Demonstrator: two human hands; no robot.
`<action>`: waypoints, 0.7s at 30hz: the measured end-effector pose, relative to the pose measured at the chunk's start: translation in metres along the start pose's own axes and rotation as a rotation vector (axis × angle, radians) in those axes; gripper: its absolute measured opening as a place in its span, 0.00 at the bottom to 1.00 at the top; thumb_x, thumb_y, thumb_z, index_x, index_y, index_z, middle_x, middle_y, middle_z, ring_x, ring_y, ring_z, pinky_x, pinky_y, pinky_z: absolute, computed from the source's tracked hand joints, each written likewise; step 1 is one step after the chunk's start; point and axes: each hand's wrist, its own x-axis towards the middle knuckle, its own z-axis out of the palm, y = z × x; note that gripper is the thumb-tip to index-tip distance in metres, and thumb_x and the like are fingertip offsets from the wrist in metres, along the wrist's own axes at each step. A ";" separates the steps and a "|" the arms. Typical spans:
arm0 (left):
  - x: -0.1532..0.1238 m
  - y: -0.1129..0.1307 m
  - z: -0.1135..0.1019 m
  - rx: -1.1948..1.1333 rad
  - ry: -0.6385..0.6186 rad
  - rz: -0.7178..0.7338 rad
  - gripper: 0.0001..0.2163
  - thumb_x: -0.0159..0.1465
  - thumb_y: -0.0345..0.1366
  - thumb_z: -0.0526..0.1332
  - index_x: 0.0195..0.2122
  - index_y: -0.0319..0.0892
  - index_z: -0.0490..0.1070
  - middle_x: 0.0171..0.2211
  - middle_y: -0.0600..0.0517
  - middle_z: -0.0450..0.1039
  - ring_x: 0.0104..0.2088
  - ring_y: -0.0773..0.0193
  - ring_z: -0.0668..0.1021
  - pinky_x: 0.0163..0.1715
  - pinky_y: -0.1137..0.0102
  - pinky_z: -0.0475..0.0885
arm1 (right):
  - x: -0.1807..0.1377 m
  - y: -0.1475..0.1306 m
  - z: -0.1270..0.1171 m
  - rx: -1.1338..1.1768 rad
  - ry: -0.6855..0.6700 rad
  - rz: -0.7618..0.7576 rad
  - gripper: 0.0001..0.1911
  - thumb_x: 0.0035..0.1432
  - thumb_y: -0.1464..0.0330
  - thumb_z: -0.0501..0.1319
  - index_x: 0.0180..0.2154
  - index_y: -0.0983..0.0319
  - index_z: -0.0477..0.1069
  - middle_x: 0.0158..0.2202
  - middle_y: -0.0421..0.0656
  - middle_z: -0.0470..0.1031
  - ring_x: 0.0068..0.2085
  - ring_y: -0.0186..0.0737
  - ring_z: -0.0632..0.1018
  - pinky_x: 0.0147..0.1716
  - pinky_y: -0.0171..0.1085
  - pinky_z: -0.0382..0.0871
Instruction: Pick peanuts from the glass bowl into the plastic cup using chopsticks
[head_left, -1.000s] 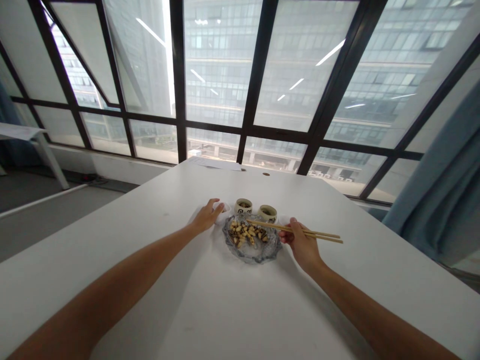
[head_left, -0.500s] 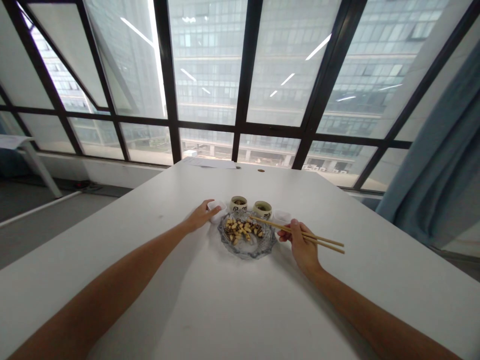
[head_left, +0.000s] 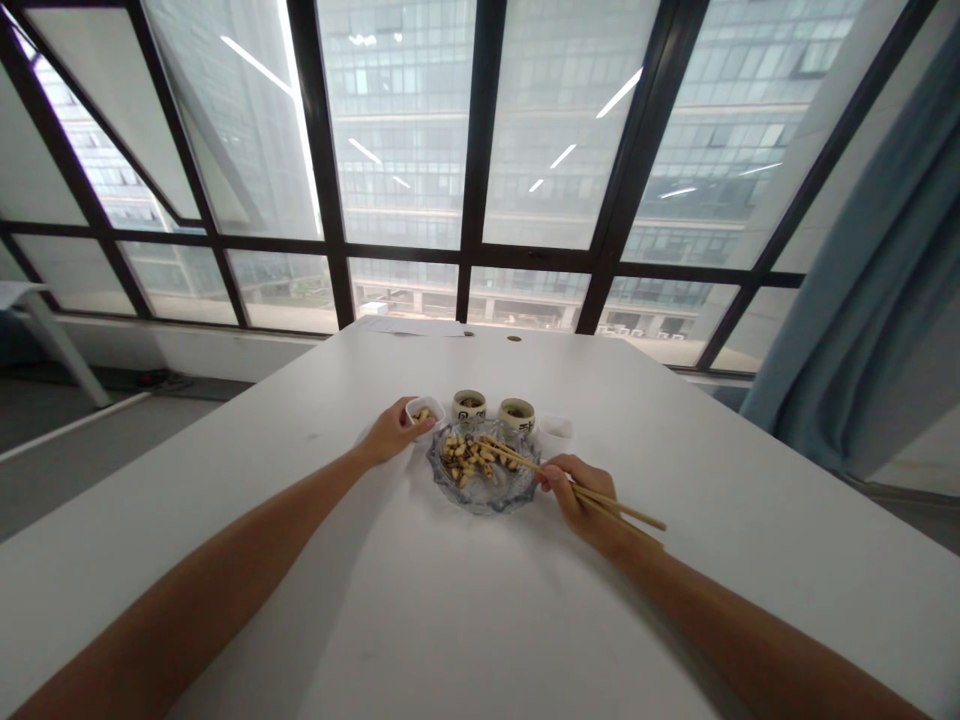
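My left hand (head_left: 391, 437) grips a small white bowl (head_left: 438, 409) by its near left side, thumb at the rim. Several pale brown pieces, like nuts or seeds, lie inside it. My right hand (head_left: 579, 497) is closed round a pair of wooden chopsticks (head_left: 628, 511). Their tips reach left among the yellowish and dark pieces (head_left: 459, 457) heaped in a clear glass dish (head_left: 491, 497). I cannot make out whether the tips pinch a piece. The glass dish stands between my two hands, with the white bowl just beyond its left edge.
Two cream cups with dark markings, a left cup (head_left: 469, 404) and a right cup (head_left: 517, 414), stand behind the glass dish. Another white bowl (head_left: 556, 431) is right of them. Papers (head_left: 412, 327) and a small round brown thing (head_left: 514, 338) lie at the table's far end.
The chopstick tips have gone down from the dish's back edge into the pieces. The left bowl has tipped from showing its side to showing its contents. The whole view has shifted slightly.
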 end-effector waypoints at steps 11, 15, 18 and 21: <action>0.001 -0.004 0.000 -0.037 -0.043 0.031 0.32 0.54 0.53 0.66 0.54 0.38 0.67 0.43 0.45 0.76 0.39 0.59 0.77 0.39 0.65 0.73 | 0.017 0.002 0.014 0.604 0.404 0.475 0.25 0.56 0.45 0.60 0.28 0.61 0.69 0.21 0.43 0.76 0.21 0.37 0.75 0.21 0.36 0.71; 0.001 -0.004 0.002 -0.079 -0.062 0.044 0.33 0.53 0.53 0.67 0.55 0.39 0.66 0.45 0.45 0.76 0.41 0.59 0.77 0.41 0.65 0.73 | 0.028 -0.002 0.010 0.530 0.366 0.377 0.24 0.58 0.47 0.59 0.28 0.61 0.70 0.22 0.43 0.76 0.21 0.37 0.75 0.22 0.36 0.71; 0.001 -0.005 0.003 -0.095 -0.088 0.056 0.33 0.53 0.53 0.68 0.55 0.39 0.66 0.47 0.44 0.75 0.43 0.58 0.77 0.42 0.65 0.73 | 0.041 -0.014 0.013 0.382 0.246 0.210 0.21 0.61 0.49 0.57 0.29 0.60 0.71 0.23 0.43 0.77 0.22 0.38 0.75 0.23 0.37 0.71; 0.002 -0.006 0.004 -0.099 -0.099 0.064 0.33 0.53 0.52 0.68 0.56 0.40 0.65 0.49 0.44 0.75 0.45 0.58 0.77 0.43 0.65 0.73 | 0.061 -0.027 0.029 0.271 0.101 0.107 0.21 0.63 0.51 0.55 0.29 0.59 0.72 0.24 0.43 0.77 0.24 0.38 0.76 0.25 0.37 0.71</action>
